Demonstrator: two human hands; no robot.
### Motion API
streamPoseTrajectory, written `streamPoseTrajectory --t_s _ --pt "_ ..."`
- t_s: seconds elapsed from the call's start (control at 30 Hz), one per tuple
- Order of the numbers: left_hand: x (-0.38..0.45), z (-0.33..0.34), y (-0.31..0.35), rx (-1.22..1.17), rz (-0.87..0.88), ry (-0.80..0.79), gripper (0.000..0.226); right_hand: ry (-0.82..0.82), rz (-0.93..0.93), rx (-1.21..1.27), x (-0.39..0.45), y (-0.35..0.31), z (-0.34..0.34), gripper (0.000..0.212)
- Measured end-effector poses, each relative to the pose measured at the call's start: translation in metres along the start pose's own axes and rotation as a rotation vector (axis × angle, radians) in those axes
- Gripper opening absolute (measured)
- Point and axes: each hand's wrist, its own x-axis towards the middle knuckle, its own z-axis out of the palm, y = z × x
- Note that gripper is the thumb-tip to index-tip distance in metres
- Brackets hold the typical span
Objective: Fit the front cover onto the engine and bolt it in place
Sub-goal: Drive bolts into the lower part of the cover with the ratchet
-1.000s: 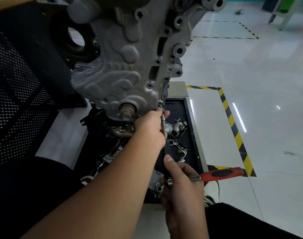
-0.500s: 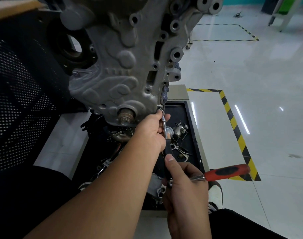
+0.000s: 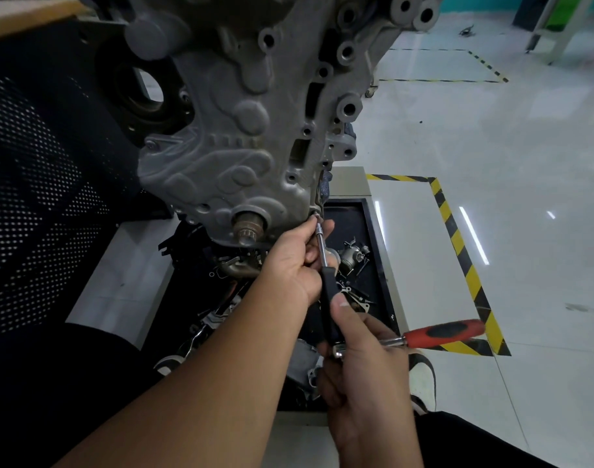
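Grey cast-metal front cover [image 3: 221, 146] stays seated; left hand [image 3: 294, 261] still pinches the chrome extension bar [image 3: 321, 239] at its lower-right corner bolt, right hand [image 3: 363, 352] gripping the red-handled ratchet [image 3: 440, 332], swung slightly.

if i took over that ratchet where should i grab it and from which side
Grab the ratchet by its red handle, coming from the right over the open floor. The handle sticks out sideways, free of the parts tray; the right hand already wraps the head end.

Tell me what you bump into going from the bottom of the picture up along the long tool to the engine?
Right hand → red ratchet handle → black extension bar → left hand → bolt → front cover.
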Motion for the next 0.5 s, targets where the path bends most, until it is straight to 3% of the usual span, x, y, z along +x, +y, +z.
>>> streamPoseTrajectory --t_s 0.2,0.37,0.43,0.5 --pt "-0.012 -0.019 -0.004 0.13 0.029 -0.121 0.021 -0.037 0.141 0.169 -0.009 0.013 0.022 0.025" --pt "-0.019 -0.025 -0.005 0.173 -0.01 -0.243 0.017 -0.249 0.44 0.758 -0.011 0.015 0.024 0.031" --pt "-0.02 -0.024 -0.004 0.212 -0.023 -0.219 0.02 -0.248 0.446 0.769 -0.012 0.014 0.024 0.03" --pt "-0.018 -0.017 -0.001 0.188 -0.026 -0.143 0.018 -0.154 0.343 0.533 -0.011 0.012 0.025 0.029"
